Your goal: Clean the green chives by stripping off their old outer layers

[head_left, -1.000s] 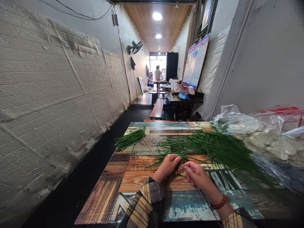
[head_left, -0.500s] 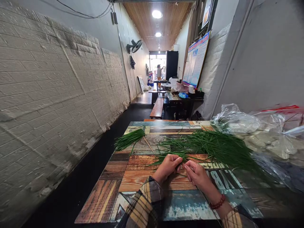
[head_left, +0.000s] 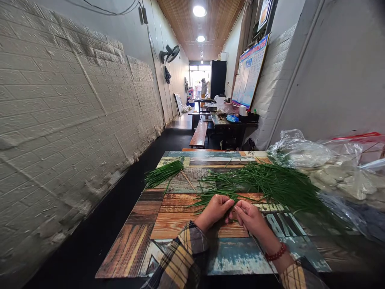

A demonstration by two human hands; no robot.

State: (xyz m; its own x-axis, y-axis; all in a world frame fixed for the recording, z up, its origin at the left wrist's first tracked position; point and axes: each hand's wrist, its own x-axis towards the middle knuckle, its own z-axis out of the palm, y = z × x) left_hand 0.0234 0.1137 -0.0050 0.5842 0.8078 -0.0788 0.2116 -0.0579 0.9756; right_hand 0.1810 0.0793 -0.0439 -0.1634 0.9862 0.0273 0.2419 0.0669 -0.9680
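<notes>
My left hand (head_left: 215, 208) is closed around a small bunch of green chives (head_left: 201, 200), whose blades stick out to the left beyond my knuckles. Close against it, my right hand (head_left: 248, 216) has its thumb and fingers pinched together at the bunch's right end. What exactly lies between those fingertips is too small to tell. A thin strand (head_left: 261, 252) trails below my right hand towards the table's near edge. Behind my hands spreads a large loose pile of chives (head_left: 270, 180). Farther left lies a separate gathered bundle of chives (head_left: 164, 173).
A thin stick (head_left: 189, 180) lies beside the left bundle. Clear plastic bags (head_left: 303, 152) with pale contents crowd the right side. The patchwork-patterned table (head_left: 141, 237) ends at a dark floor on the left. Benches (head_left: 199, 134), another table and a person (head_left: 203, 87) are farther back.
My hands have drawn slightly closer together at the bunch, with the right fingers curling in more. The view has tilted a little, and the distant person has shifted slightly right.
</notes>
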